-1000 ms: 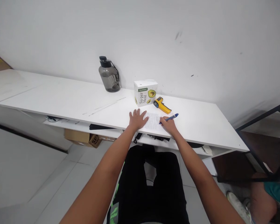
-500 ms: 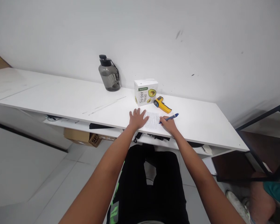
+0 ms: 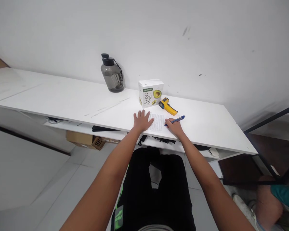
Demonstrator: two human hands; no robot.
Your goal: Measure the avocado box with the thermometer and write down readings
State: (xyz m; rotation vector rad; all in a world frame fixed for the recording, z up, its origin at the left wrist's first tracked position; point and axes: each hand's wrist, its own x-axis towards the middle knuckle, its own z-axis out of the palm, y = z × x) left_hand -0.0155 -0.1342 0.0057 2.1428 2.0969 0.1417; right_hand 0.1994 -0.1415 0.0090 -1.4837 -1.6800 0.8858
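A sheet of paper [image 3: 157, 123] covered in handwritten lines lies at the front edge of the white table [image 3: 69, 93]. My left hand [image 3: 142, 122] rests flat with fingers spread, its thumb side on the paper's left margin. In my right hand [image 3: 175, 127] is a blue pen [image 3: 178, 119], pinched near its tip, which points at the right part of the sheet. Just behind the paper stands a white Su-per Meal box [image 3: 149, 93] with avocado pictures. A yellow infrared thermometer [image 3: 168, 106] lies against the box's right side.
Toward the wall, left of the box, stands a grey see-through water bottle [image 3: 112, 75] with a black lid. Under the tabletop runs a shelf with dark items. A cardboard box [image 3: 84, 140] sits below it. At lower right another person's leg [image 3: 267, 202] shows beside a black frame.
My view has shifted very slightly. The pen stays at the right part of the paper with hardly any visible movement, and my left hand keeps its place.
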